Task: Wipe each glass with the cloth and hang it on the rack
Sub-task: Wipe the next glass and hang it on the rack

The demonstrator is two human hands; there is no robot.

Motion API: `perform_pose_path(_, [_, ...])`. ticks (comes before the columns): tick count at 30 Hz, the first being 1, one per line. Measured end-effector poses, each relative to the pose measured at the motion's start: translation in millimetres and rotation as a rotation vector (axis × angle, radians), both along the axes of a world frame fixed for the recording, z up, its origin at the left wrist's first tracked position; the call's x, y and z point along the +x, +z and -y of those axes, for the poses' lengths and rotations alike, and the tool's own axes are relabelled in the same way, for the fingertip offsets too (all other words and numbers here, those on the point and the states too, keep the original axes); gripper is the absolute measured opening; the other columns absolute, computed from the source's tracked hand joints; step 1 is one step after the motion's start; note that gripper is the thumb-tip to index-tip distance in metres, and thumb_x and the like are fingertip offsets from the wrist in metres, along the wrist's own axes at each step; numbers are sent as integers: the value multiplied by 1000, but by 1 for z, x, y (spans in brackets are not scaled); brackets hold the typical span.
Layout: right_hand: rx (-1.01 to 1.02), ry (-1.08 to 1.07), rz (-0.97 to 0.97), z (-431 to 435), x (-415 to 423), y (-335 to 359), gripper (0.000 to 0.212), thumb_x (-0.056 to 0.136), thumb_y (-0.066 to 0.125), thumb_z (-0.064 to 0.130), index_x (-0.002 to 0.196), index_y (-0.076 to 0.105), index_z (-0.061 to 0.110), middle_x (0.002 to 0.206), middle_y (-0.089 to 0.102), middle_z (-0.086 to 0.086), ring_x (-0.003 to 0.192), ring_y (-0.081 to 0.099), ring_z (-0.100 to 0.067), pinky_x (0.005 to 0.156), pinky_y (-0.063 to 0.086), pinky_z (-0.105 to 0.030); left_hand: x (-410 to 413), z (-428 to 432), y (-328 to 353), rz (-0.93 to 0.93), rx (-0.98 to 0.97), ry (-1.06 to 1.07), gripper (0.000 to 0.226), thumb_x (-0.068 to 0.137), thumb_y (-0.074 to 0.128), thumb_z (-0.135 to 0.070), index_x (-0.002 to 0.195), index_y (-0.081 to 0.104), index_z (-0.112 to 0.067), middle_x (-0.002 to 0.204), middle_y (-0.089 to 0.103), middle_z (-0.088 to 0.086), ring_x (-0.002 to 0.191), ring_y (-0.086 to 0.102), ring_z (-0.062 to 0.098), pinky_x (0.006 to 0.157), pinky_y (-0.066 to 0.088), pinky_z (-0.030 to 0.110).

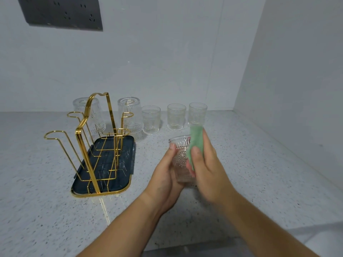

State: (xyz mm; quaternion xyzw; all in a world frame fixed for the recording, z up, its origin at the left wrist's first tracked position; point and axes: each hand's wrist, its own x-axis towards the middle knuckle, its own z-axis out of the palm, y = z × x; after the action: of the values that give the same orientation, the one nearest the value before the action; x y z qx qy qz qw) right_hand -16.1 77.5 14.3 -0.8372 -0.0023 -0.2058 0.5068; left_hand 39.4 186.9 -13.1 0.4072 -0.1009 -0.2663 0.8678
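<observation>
1. the left hand (165, 175) is gripping the patterned glass (181, 158) from below and from the left. its palm is cupping the base and its thumb is lying up the side towards the rim.
2. the patterned glass is being held above the speckled counter (259, 164), to the right of the rack and in front of the row of glasses. it is tilting, with its mouth pointing away from the person.
3. the right hand (209, 171) is pinching the green cloth (195, 140) against the right side of the patterned glass. its thumb is pressing on the front of the cloth and its fingers are lying along the back.
4. the upper end of the green cloth is sticking up past the rim of the glass.
5. the gold wire rack (81, 138) is standing on the counter at the left, sitting in a dark tray (118, 182) with a gold edge.
6. two glasses are hanging mouth down on the rack's far pegs: the left hung glass (96, 115) and the right hung glass (130, 115).
7. three glasses are standing upright in a row near the back wall, just right of the rack: the first glass (151, 120), the middle glass (176, 116) and the last glass (197, 113).
8. the tip of the cloth is overlapping the foot of the last glass in the view.
9. a dark socket plate (61, 13) is sitting on the wall at the upper left.
</observation>
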Motion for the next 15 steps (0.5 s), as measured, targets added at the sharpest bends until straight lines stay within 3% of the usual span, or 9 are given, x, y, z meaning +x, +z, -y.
perform_pose_path(2, [88,-19,23,-2,14,4,64,98,29,66,158,18,46,143,47,0,118,53,-4,107,47,-32,1,-1,1,-30,-18,-9,64,108,32,-53,148,57,-10,146,62,19,140,56,36,124,33,58])
perform_pose_path(3, [85,-18,24,-6,14,5,63,101,28,63,160,16,44,152,42,4,124,50,5,110,43,-24,0,-2,0,-22,-28,-14,65,108,30,-53,148,57,-9,144,64,19,138,58,34,122,37,55])
perform_pose_path(5, [40,5,-6,-16,3,1,63,104,28,52,162,6,39,152,30,17,114,46,28,96,42,-3,0,-4,3,7,-74,-23,67,108,28,-53,135,65,-4,118,76,19,112,74,27,100,56,39])
perform_pose_path(7, [-38,63,-19,-20,-14,-11,64,104,28,49,160,-3,42,150,27,18,117,49,20,94,49,-10,1,-5,2,35,-74,-9,68,107,31,-54,121,71,-2,92,78,13,82,78,21,73,61,28])
perform_pose_path(8, [-99,78,0,-21,-23,-17,64,105,26,49,160,-6,44,154,25,19,128,46,12,103,49,-20,0,-6,3,41,-63,-9,70,105,33,-57,123,71,-1,100,79,16,89,79,24,78,61,31])
perform_pose_path(10, [-181,76,50,-16,-32,-29,64,105,26,51,159,-7,45,161,19,20,144,35,-1,115,43,-35,-3,-5,7,28,-11,19,75,101,40,-62,136,66,-1,127,73,22,118,72,32,101,54,41])
perform_pose_path(12, [-155,63,30,-8,-31,-31,63,103,25,56,156,-9,52,157,26,14,134,46,-1,107,48,-28,-3,-2,5,45,39,-6,86,92,57,-69,146,55,-1,139,65,27,130,64,39,112,47,50])
perform_pose_path(13, [-99,48,10,-6,-28,-27,62,101,24,58,155,-8,54,152,33,10,121,54,1,99,50,-20,-3,-1,5,57,56,-29,94,88,66,-69,149,49,-1,138,64,29,129,63,43,111,48,54])
perform_pose_path(15, [34,23,6,0,-15,-15,66,99,27,64,158,0,52,145,44,3,108,60,1,92,51,-19,-1,2,1,80,76,-58,89,90,64,-65,150,48,-2,128,69,25,116,68,41,104,52,54])
